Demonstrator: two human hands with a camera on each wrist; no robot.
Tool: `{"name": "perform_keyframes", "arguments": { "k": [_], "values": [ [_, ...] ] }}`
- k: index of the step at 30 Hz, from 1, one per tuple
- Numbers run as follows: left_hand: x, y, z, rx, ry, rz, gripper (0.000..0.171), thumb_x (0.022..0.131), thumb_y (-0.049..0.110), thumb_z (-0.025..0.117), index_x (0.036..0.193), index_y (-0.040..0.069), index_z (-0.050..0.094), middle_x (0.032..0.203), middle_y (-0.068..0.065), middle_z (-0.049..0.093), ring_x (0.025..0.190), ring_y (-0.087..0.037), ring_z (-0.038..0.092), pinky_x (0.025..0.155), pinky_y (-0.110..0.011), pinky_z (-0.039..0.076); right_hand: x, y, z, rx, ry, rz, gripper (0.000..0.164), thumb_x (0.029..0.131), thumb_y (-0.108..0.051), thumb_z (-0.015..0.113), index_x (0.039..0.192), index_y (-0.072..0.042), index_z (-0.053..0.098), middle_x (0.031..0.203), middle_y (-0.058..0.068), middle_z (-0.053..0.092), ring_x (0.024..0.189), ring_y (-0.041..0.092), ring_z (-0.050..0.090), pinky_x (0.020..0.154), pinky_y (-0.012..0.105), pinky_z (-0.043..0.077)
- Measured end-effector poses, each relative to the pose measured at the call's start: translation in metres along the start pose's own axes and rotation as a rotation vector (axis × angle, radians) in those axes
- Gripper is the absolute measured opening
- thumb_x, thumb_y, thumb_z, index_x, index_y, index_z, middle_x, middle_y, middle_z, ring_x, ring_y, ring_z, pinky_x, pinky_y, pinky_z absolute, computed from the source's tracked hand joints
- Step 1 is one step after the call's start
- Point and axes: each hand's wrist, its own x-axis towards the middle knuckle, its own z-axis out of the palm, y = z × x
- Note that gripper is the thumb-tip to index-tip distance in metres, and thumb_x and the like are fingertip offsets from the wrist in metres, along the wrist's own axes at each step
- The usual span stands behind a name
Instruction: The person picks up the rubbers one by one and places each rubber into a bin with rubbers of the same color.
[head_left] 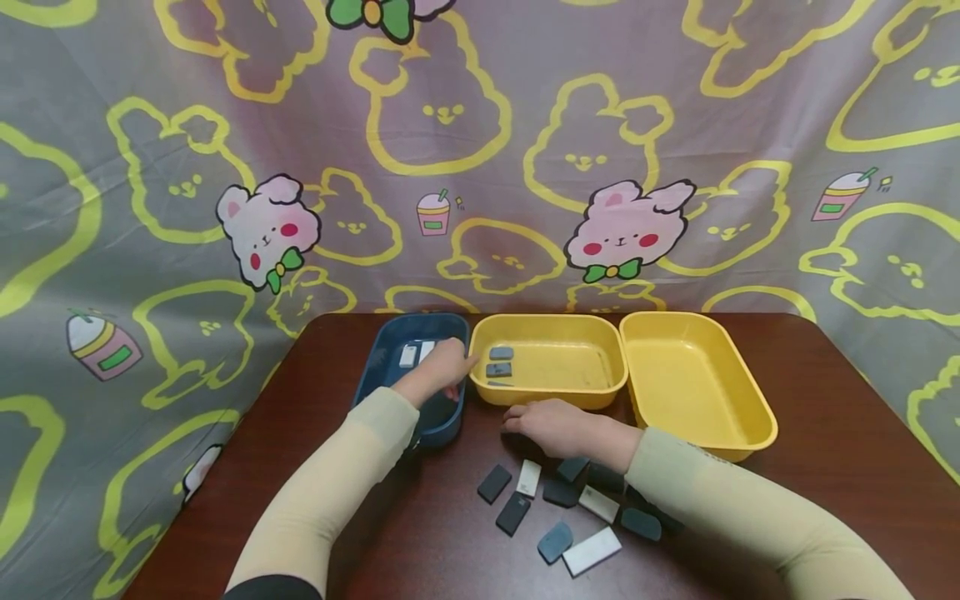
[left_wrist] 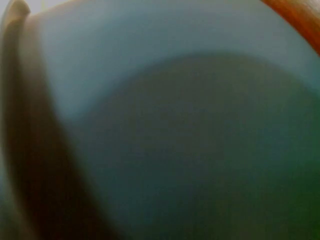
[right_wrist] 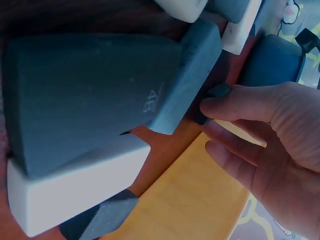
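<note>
My left hand reaches into the blue tub, beside white erasers lying there. Its fingertips are mostly hidden, and I cannot tell whether it holds anything; the left wrist view is a blur of blue wall. In front of the middle yellow tub, my right hand is low over the table. Between thumb and forefinger it pinches a dark eraser, seen in the right wrist view. Near it lie a large dark eraser marked 4B and a white eraser.
Loose dark, blue-grey and white erasers are scattered on the brown table in front of the right hand. Grey erasers lie at the left inside the middle yellow tub. A second yellow tub stands to the right. Behind hangs a patterned curtain.
</note>
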Motion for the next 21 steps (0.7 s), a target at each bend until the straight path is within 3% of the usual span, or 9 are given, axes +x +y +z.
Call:
{"name": "perform_keyframes", "arguments": {
  "k": [12,21],
  "values": [
    [0.0025,-0.0013,0.0017,-0.012,-0.002,-0.027,0.034,0.102,0.025,0.052,0.08,0.0,0.057,0.065,-0.015,0.063,0.047,-0.022,0.063,0.058,-0.037,0.056,0.0024,0.0009,0.0025,0.046,0.025,0.005,0.032,0.088,0.003,0.067,0.117,-0.009,0.068,0.107,0.003,0.065,0.097,0.014,0.061,0.087,0.03,0.05],
    [0.0014,-0.0005,0.0002,-0.002,-0.004,-0.009,0.035,0.102,0.024,0.051,0.078,0.0,0.057,0.063,-0.015,0.063,0.047,-0.021,0.063,0.056,-0.036,0.056,-0.004,0.0044,-0.0051,0.093,0.061,0.01,0.03,0.09,0.003,0.063,0.118,-0.009,0.067,0.107,0.002,0.064,0.098,0.012,0.06,0.089,0.03,0.05]
  ]
}}
